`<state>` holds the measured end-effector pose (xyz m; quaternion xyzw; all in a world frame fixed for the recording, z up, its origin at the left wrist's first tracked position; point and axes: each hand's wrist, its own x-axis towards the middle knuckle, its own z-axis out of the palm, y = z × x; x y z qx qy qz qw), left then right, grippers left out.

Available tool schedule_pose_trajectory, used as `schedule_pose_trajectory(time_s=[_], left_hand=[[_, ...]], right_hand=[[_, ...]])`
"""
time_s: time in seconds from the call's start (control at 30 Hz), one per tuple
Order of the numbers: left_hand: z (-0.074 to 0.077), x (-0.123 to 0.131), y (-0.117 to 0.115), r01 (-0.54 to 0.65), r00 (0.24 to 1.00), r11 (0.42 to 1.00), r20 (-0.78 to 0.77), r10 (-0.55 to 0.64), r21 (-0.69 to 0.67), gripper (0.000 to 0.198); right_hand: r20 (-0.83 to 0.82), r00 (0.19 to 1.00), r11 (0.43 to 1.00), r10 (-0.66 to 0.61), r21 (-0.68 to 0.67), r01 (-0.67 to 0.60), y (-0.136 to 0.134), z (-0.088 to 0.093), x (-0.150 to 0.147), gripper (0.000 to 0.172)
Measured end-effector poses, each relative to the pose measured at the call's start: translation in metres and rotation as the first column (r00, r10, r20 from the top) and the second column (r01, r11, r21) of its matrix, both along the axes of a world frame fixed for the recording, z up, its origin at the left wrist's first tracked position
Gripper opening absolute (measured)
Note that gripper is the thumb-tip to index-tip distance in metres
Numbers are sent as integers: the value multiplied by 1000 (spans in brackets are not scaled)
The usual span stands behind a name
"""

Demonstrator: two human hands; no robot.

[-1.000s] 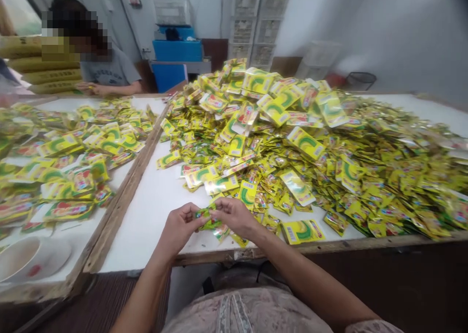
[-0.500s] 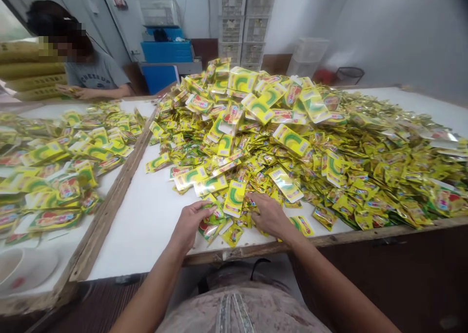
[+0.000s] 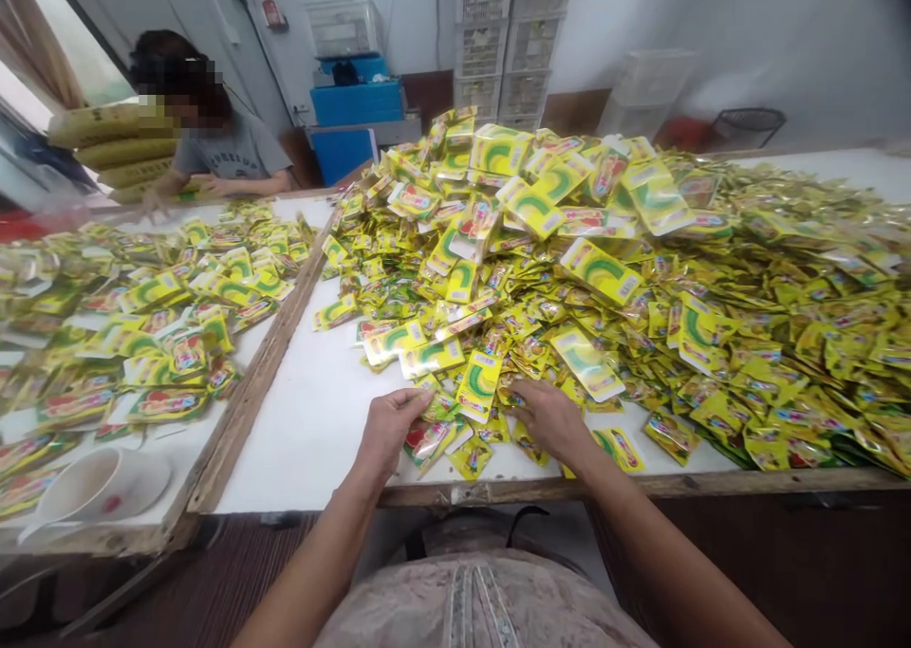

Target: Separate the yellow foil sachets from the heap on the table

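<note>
The head view took in a broad white surface (image 3: 285,449) edged with wood, much of it buried under a deep heap of yellow-and-green packets (image 3: 602,273) that spread away to the right. Beyond a wooden strip (image 3: 260,379) on the left, a second lot of packets (image 3: 175,344) lay more thinly scattered, with a co-worker (image 3: 246,157) at its far side and a white bowl (image 3: 118,482) near its close corner. Judging by those amounts, the handling looked far from finished: the heap was large, with flat, bigger packets lying over and among small ones. How much was done could not be told, since nothing marked off dealt-with packets from those left. At the foot of the heap, the two hands stood apart, with a few packets between them. The left hand (image 3: 384,432) had its thumb and fingertips against a partly hidden packet; whether they were pinched on it was unclear. The right hand (image 3: 555,427) had its fingers curled down among the packets, and whether it gripped one was hidden. Between the fingertips of both lay a flat yellow packet (image 3: 478,385) with a green curve. A packet with red print (image 3: 429,442) lay just beside the left hand, and a small yellow sachet (image 3: 471,458) rested nearer the front edge, between the wrists.
</note>
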<state>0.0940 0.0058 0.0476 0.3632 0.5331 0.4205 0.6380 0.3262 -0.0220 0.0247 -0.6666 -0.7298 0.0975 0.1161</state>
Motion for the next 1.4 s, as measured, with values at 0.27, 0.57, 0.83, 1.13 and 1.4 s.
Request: schedule_pose_trajectory(time_s=[0.27,0.57,0.83,1.13,1.4], left_hand=[[-2,-12,0,-77,997,997,6,77,0,30],[-7,2,-6,-166,980,955,-64,187,247,26],[4,-13,-13,-223,967,970,144,208,96,39],[-6,-18,-9,-250,956,960,187,224,124,27],[1,-27,-5,-36,982,989,187,8,146,27]], right_hand=[[-391,869,918,-304,123,377,-11,13,20,16],[-962,173,976,-212,-216,-4,-4,37,-72,29],[-967,181,977,-179,-196,-83,7,24,-104,22],[-960,256,991,-116,-130,-39,10,38,-90,21],[-658,750,987,63,-70,-145,18,42,-91,11]])
